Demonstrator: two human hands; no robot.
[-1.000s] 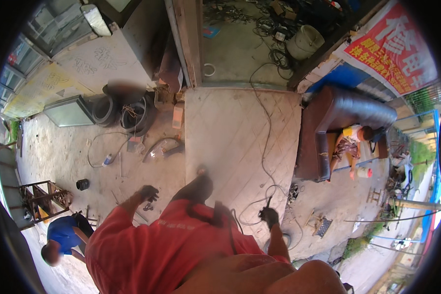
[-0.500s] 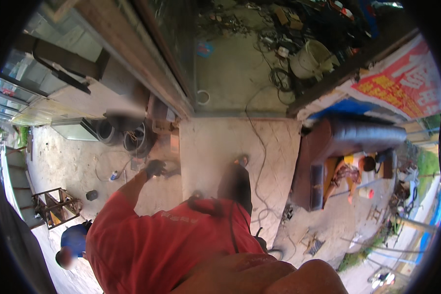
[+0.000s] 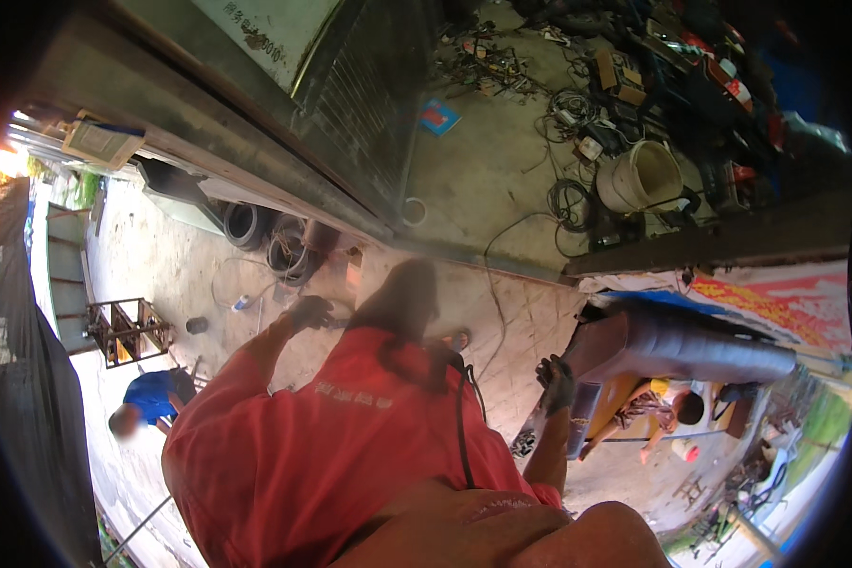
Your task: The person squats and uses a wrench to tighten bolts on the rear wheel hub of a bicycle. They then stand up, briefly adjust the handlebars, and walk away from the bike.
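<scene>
My left hand hangs out to the left over the concrete floor. Its fingers look loosely bent and apart, with nothing plainly in them. Beyond it, near the doorway, two black tyres lie side by side; coiled cable is in the right one. My right hand, darkened as if by a glove or grime, is raised on the right beside the brown sofa. Its fingers are apart and I see nothing held. A dark-clad leg is lifted in front of my red shirt.
Past the door sill a cable crosses the floor. Inside stand a white bucket, coiled hoses and scattered parts. A metal frame and a person in blue are at left; another person is beside the sofa.
The view has turned and shows more of the room beyond the doorway. My right hand has come into view at the right. The lifted leg has shifted left.
</scene>
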